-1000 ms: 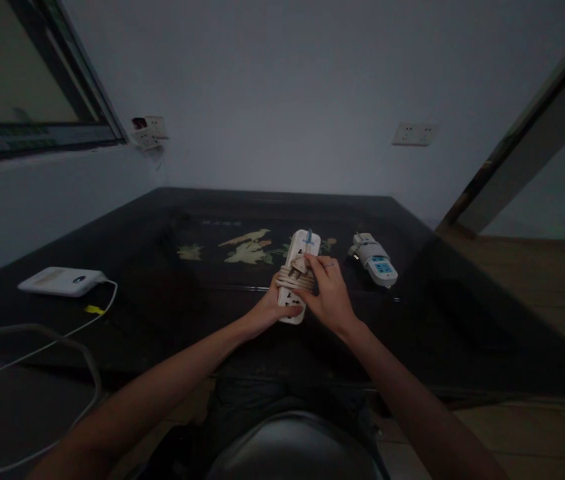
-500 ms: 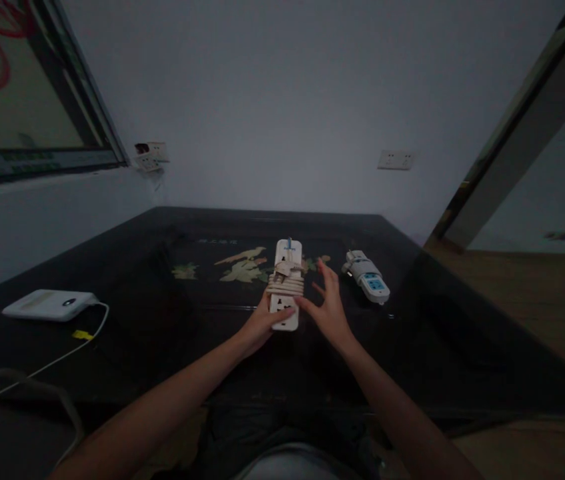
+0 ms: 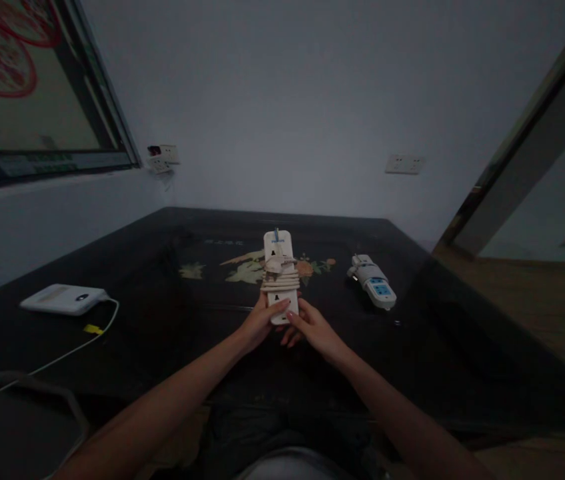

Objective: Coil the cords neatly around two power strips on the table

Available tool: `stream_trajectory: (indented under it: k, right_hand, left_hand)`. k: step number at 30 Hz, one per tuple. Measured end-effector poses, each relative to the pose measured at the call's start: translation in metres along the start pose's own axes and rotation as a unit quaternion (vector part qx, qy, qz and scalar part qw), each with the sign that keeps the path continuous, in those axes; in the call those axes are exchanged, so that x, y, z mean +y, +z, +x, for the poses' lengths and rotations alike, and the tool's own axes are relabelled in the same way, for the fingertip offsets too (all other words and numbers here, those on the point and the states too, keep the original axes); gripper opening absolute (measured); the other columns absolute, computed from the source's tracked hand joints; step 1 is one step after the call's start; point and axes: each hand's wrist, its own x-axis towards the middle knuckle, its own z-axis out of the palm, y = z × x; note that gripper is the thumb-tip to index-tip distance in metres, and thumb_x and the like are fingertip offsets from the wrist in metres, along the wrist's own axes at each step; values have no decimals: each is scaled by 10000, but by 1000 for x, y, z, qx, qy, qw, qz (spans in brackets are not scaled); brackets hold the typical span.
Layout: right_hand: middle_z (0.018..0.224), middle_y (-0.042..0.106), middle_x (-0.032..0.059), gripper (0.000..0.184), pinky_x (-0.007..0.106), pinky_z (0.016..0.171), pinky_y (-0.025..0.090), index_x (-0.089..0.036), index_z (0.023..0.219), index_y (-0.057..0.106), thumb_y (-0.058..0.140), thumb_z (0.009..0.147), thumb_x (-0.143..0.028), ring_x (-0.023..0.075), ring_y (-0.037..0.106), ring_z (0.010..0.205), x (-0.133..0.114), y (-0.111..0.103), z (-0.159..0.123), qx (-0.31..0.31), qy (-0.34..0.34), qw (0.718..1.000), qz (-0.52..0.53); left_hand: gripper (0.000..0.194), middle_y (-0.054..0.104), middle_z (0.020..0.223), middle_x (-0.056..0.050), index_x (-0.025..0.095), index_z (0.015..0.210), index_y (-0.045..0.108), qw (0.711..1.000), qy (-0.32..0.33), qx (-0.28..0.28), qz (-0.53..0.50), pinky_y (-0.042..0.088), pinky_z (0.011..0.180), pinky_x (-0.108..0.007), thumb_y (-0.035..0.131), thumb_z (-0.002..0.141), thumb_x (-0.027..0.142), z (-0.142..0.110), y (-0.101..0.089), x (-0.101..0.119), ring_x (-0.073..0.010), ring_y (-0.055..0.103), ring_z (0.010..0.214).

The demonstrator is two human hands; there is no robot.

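Above the dark table, a white power strip (image 3: 278,243) is held up with its own cord (image 3: 281,281) wound round its middle. The plug lies over the windings, on the face toward me. My left hand (image 3: 261,321) grips the lower left edge, thumb across the sockets and fingers behind. At the lower right corner, my right hand (image 3: 310,328) closes on the same strip, its thumb on the front and some fingers curled underneath. A second power strip (image 3: 376,287), white with blue socket panels and a wound cord, rests on the table to the right.
A white device (image 3: 65,299) with a cable (image 3: 112,313) and a yellow tag (image 3: 93,329) lies on the table's left side. The table (image 3: 202,360) has a flower pattern and meets the wall. Wall sockets (image 3: 404,164) are behind it. A chair (image 3: 17,427) stands at lower left.
My right hand, spread beside the power strip before, has come down and closed on its lower right corner. The strip has shifted slightly left and up in view; the whole view has turned a little.
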Motion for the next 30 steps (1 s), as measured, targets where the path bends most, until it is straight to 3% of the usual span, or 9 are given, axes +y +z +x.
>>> stream_trajectory:
  k: [6,8,12,15,19,23,30]
  right_hand:
    - [707,664,13,543,240,466,512,-174,1033,451,646,714,-567,143,650,515,-3,1,-2,48,-27,998,41]
    - [678,661,8,508,230,462,503,-168,993,466,637,724,-564,137,645,509,-4,0,-2,74,-37,996,43]
    - [600,644,-6,450,208,436,473,-164,908,480,615,743,-561,124,624,468,-5,-5,0,118,-34,992,27]
    - [558,631,-14,427,198,424,463,-163,884,480,599,758,-554,116,610,443,-6,-11,1,149,-12,989,11]
    - [529,621,-15,397,206,401,462,-164,861,483,595,771,-535,120,596,408,-10,-21,0,165,6,986,-3]
    - [545,629,-6,330,203,407,469,-158,846,494,577,816,-476,121,607,422,-20,-41,-7,164,19,986,-32]
    - [523,623,0,177,190,426,479,-143,865,502,504,904,-317,117,608,422,-27,-92,-17,223,45,972,-62]
  left_hand:
    - [711,630,1151,-104,224,1278,423,997,-4,-77,14,478,549,-212,770,672,360,8,-11,-2,-160,634,770]
    - [763,579,1245,-101,261,1348,355,996,29,-79,7,511,716,-256,748,703,371,16,-17,-4,-196,625,947]
    - [833,380,1450,-83,335,1445,163,992,111,-53,40,416,985,-340,667,783,373,31,-24,-7,-232,443,1269]
    - [797,304,1492,-96,295,1442,213,984,138,-33,111,365,1040,-361,655,784,383,35,-27,-9,-239,357,1336]
    - [735,314,1491,-127,214,1398,335,967,151,-32,202,311,1083,-399,674,765,370,33,-26,-16,-256,336,1349]
    - [706,349,1474,-144,182,1407,320,952,163,-49,252,257,1110,-432,631,798,360,41,-12,-23,-254,354,1341]
    - [690,394,1439,-169,118,1411,309,903,186,-25,387,231,1113,-419,576,813,334,83,46,-50,-261,344,1339]
